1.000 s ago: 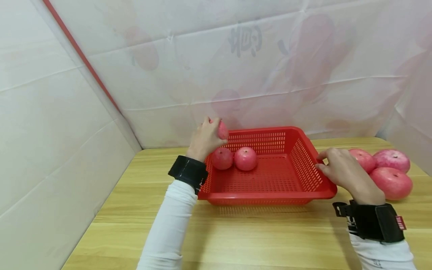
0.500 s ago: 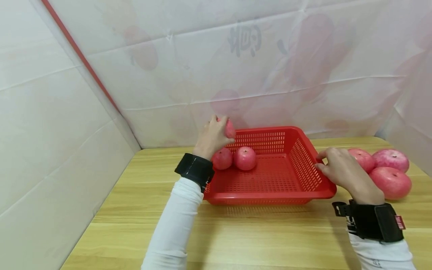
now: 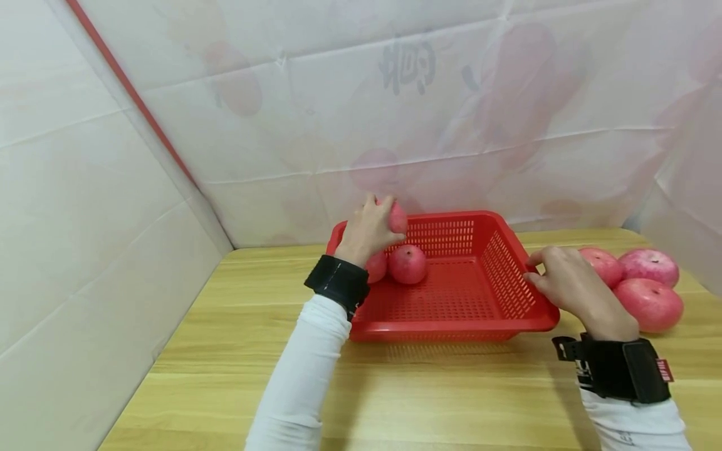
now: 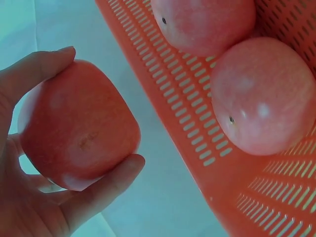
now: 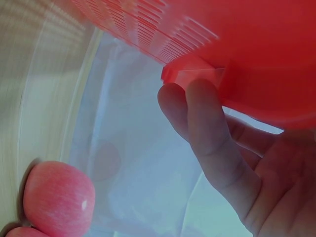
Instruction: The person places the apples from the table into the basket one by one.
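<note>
My left hand [image 3: 368, 230] holds a pinkish-red apple [image 3: 398, 219] above the back left part of a red plastic basket [image 3: 451, 327]. In the left wrist view, thumb and fingers curl round that apple [image 4: 81, 128], which is apart from the basket. Two more apples lie inside at the left: one [image 3: 408, 264] shows fully, and my left hand partly covers the other [image 3: 376, 267]. My right hand [image 3: 575, 288] grips the basket's right rim; its fingers [image 5: 205, 118] bend under the rim in the right wrist view.
Three apples sit in a group on the wooden table [image 3: 225, 369], right of the basket: one front [image 3: 648, 305], one back right [image 3: 650, 267] and one partly behind my right hand [image 3: 603, 266]. A pale sheet wall [image 3: 316, 125] stands close behind the basket.
My left hand has moved steadily to the right with its apple, uncovering the basket's back left corner. My right hand keeps its grip on the rim, and the basket stays in place.
</note>
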A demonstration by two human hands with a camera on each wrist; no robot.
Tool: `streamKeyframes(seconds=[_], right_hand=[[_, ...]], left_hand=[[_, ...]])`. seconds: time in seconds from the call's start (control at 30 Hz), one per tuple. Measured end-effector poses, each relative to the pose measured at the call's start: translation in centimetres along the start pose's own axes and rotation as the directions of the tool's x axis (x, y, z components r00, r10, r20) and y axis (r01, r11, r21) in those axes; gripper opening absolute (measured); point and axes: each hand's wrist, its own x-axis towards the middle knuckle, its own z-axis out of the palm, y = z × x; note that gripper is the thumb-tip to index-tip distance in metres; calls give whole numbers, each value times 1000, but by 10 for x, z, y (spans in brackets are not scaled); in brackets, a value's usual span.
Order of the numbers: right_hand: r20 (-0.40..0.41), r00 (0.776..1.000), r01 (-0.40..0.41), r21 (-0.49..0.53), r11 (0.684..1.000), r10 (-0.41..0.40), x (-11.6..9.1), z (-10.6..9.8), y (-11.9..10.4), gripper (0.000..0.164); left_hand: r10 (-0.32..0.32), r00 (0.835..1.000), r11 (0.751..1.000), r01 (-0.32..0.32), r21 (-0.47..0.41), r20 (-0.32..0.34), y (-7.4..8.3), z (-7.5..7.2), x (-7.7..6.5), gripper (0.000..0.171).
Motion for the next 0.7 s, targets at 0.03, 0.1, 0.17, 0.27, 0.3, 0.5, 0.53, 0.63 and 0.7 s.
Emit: streamKeyframes(seconds=[0.03, 0.1, 0.17, 0.27, 0.3, 0.5, 0.53, 0.63, 0.7], right_hand=[[4, 1000, -3, 2, 1000, 3, 0, 0, 0, 22], [11, 1000, -9, 7, 1000, 9, 0, 0, 0, 23], [12, 1000, -12, 9, 1000, 12, 0, 0, -1, 24], [1, 1000, -6, 4, 1000, 6, 0, 0, -2, 23], [-3, 1000, -3, 0, 1000, 3, 0, 0, -2, 23], [-8, 1000, 5, -10, 1000, -5, 0, -1, -3, 22], [-7, 1000, 4, -9, 1000, -4, -1, -1, -3, 22], [-13, 1000, 8, -16, 1000, -8, -1, -3, -2, 21], [-20, 1000, 11, -22, 1000, -11, -1, -3, -2, 20]], left_hand=[[2, 1000, 1000, -2, -4, 4, 1, 1, 1, 69], [1, 1000, 1000, -1, -11, 8, 2, 2, 2, 69], [3, 1000, 1000, -3, -6, 7, 4, 3, 3, 69], [10, 1000, 1000, -10, 18, 4, 7, 4, 4, 70], [14, 1000, 999, -14, 32, 6, 8, 4, 4, 69], [47, 998, 992, -53, 113, 52, 17, 6, 7, 70], [53, 997, 991, -60, 122, 59, 19, 7, 8, 71], [66, 995, 986, -77, 146, 76, 23, 8, 9, 72], [71, 994, 985, -82, 150, 79, 26, 10, 10, 73]])
